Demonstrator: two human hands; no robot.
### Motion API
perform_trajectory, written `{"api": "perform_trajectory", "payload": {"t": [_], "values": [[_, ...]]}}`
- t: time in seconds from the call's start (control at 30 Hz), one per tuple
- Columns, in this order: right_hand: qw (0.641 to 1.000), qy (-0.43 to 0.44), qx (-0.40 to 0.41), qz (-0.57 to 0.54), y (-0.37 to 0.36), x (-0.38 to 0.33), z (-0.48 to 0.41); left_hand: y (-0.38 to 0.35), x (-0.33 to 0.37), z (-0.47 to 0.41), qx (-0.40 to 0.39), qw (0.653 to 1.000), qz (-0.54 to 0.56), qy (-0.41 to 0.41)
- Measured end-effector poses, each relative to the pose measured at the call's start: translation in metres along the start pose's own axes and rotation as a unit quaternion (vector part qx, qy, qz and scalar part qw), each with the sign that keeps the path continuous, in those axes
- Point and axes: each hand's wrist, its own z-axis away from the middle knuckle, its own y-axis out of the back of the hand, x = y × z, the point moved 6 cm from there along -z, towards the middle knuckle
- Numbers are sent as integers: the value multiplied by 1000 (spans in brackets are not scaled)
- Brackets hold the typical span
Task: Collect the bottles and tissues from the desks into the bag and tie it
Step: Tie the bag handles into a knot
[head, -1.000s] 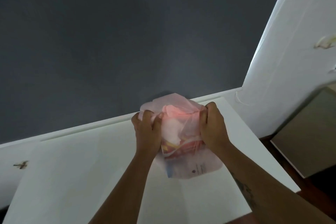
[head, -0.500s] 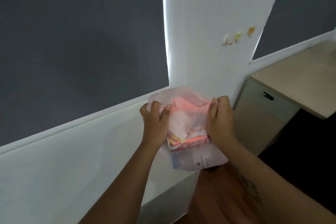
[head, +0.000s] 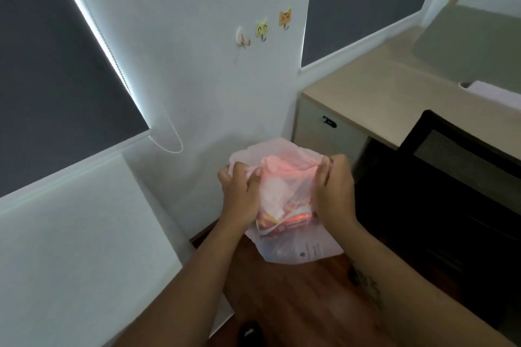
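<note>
A thin pink plastic bag (head: 284,177) hangs in the air between my hands, above the wooden floor in the gap between two desks. Red-and-white packaging and pale crumpled tissue show through its side. My left hand (head: 238,194) grips the bag's left upper edge in a fist. My right hand (head: 335,191) is closed on the right upper edge. The bag's mouth is bunched between the two fists. I cannot make out any bottle inside.
A white desk (head: 84,234) lies at the left. A light wood desk (head: 380,90) with a drawer stands at the right, a black chair (head: 451,177) pushed under it. Three small wall hooks (head: 262,29) hang on the white pillar. A blind cord (head: 169,138) dangles near the window.
The view has swung right, away from the white desk toward the wood desk. The bag, held by both hands throughout, has left the white desktop and now hangs over the floor.
</note>
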Motion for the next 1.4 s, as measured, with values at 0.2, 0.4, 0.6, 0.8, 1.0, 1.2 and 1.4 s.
{"api": "perform_trajectory", "payload": {"t": [0.2,0.4,0.6,0.8,1.0,1.2,1.4], "values": [[992,-112,-53,23,-66,66,-34,-42,-44,-50,-16,999,2,51],[986,-160,-36,-39,-124,96,-81,-66,-68,-128,-46,997,-25,56],[974,-164,-144,53,-185,131,-125,-84,-108,-180,-70,993,-49,81],[965,-26,-239,101,-236,157,-117,-122,-187,-182,-77,983,-67,155],[943,0,-309,126,-301,246,-94,-171,-271,-163,-61,970,-69,225],[924,5,-362,123,-368,310,-95,-207,-337,-174,-49,958,-78,273],[917,0,-379,129,-434,344,-104,-226,-400,-213,-38,955,-81,282]]}}
